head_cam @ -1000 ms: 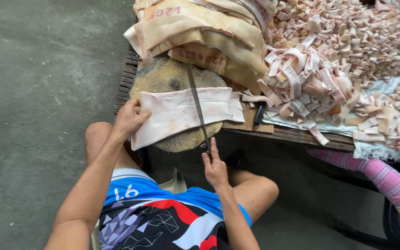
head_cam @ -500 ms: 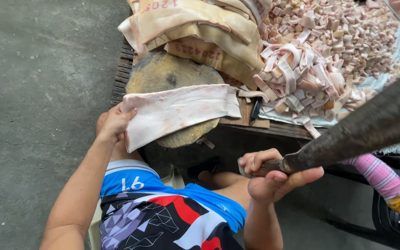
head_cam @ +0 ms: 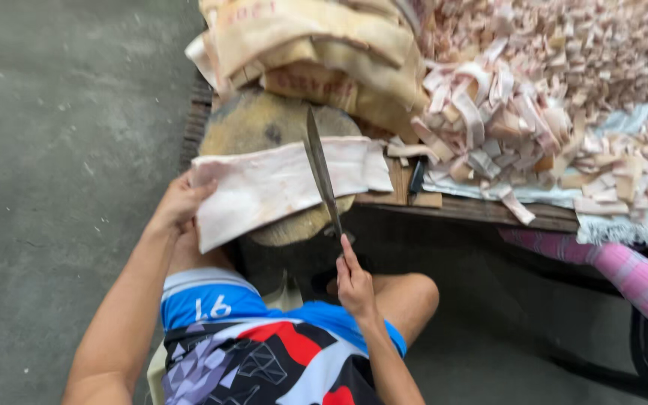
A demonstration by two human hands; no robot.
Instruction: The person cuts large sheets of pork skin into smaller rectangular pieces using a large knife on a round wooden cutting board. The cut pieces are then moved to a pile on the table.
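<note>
The right hand (head_cam: pixel 355 283) is clamping its fingers around the handle of a long knife (head_cam: pixel 321 174), whose blade is lying across a pale slab of skin (head_cam: pixel 279 184) draped over a round wooden block (head_cam: pixel 264 124). The left hand (head_cam: pixel 180 202) is gripping the slab's edge at nine o'clock. Cut strips (head_cam: pixel 504 127) are piling at two o'clock on a slatted wooden platform (head_cam: pixel 474 208), above a grey concrete floor (head_cam: pixel 61 150).

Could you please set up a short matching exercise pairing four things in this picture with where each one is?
Things:
1. knife
2. pale slab
3. left hand
4. cut strips

Places:
A. heaped on the platform, right of the block
B. at the slab's left edge
C. blade across the slab, handle in the right hand
D. draped over the round wooden block

Pairs: 1-C, 2-D, 3-B, 4-A
</note>
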